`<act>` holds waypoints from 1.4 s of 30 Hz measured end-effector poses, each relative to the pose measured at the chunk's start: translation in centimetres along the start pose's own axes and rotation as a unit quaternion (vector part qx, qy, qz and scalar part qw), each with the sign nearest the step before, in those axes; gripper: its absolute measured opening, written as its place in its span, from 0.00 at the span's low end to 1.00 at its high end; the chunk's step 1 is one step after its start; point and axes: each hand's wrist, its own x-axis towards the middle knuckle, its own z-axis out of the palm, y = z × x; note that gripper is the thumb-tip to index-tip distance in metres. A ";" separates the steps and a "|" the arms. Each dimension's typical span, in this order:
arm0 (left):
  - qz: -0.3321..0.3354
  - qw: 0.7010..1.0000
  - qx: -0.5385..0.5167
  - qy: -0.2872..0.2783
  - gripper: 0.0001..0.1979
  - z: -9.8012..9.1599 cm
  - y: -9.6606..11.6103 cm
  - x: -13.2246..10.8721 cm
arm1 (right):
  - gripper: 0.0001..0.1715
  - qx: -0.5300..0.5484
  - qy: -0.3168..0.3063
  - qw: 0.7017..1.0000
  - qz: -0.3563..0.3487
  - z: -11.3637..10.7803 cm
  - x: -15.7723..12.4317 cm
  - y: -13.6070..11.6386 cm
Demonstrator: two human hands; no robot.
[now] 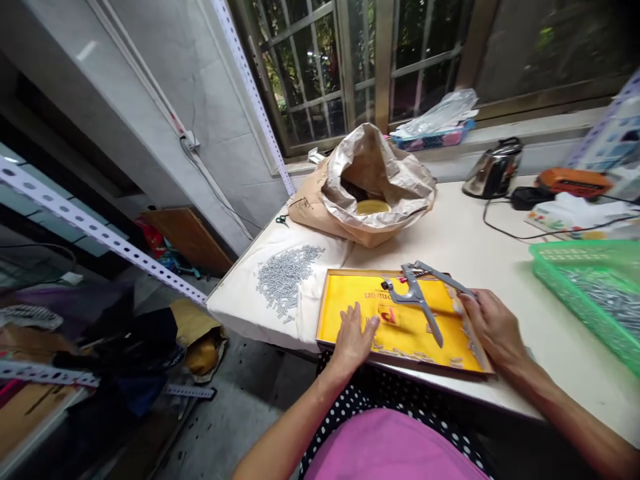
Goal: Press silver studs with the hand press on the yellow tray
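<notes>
My left hand (353, 340) reaches over the near edge of a shallow yellow-lined tray (343, 293), its fingers spread. Just beyond its thumb, a small clear block with a red mark (389, 315) sits on the yellow lining. At the tray's right side, my right hand (493, 327) is closed around the end of one long handle of a grey metal clamp plier (414, 293). The plier's jaws and its other handle extend over the tray. Small metal pieces (400, 353) lie along the near side of the tray.
Left of the tray, small grey metal pieces (286, 277) form a pile on white cloth. Behind stands an open paper sack (325, 200). A green basket (575, 293) with more metal pieces is at right, a kettle (493, 170) at back right. Green-handled scissors (282, 219) lie near the left edge.
</notes>
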 end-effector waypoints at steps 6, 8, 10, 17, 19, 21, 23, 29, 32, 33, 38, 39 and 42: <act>0.171 0.983 -0.054 -0.050 0.20 0.9 1.4 -0.3 | 0.14 0.021 -0.023 0.999 0.020 -0.5 -0.1 -0.5; 0.166 0.984 0.002 0.071 0.17 -1.9 0.0 0.8 | 0.14 0.025 -0.023 0.999 0.027 -0.6 -0.2 -0.1; 0.123 0.964 0.103 0.212 0.14 -5.7 -2.6 2.3 | 0.15 0.025 -0.025 0.999 0.029 -0.6 -0.2 0.3; 0.029 0.920 0.332 0.207 0.07 -12.0 -10.1 5.9 | 0.22 0.000 -0.065 0.994 -0.087 1.0 1.6 0.3; 0.013 0.921 0.339 0.192 0.08 -11.8 -10.5 6.2 | 0.23 -0.020 -0.084 0.987 -0.138 1.5 2.5 -0.1; -0.009 0.924 0.332 0.188 0.10 -11.7 -10.5 6.4 | 0.24 -0.036 -0.097 0.980 -0.172 1.8 3.4 -0.5; -0.026 0.926 0.330 0.184 0.11 -12.0 -10.3 6.6 | 0.25 -0.046 -0.104 0.975 -0.193 2.1 4.3 -0.9; -0.009 0.925 0.348 0.153 0.11 -12.4 -9.7 7.7 | 0.24 -0.057 -0.135 0.964 -0.223 2.8 5.7 -2.2; -0.038 0.927 0.342 0.148 0.09 -12.2 -9.6 8.1 | 0.22 -0.055 -0.140 0.960 -0.235 2.9 5.9 -2.9; -0.042 0.927 0.343 0.143 0.09 -12.2 -9.6 8.2 | 0.22 -0.055 -0.141 0.959 -0.239 2.9 6.0 -3.1; -0.005 0.929 0.358 0.096 0.08 -12.8 -10.0 8.0 | 0.22 -0.059 -0.171 0.953 -0.242 2.8 6.3 -3.4; 0.003 0.929 0.358 0.090 0.08 -13.0 -10.1 8.0 | 0.22 -0.057 -0.178 0.953 -0.239 2.9 6.4 -3.3; 0.024 0.929 0.362 0.072 0.09 -13.6 -10.7 8.0 | 0.23 -0.043 -0.200 0.951 -0.232 3.2 6.9 -3.0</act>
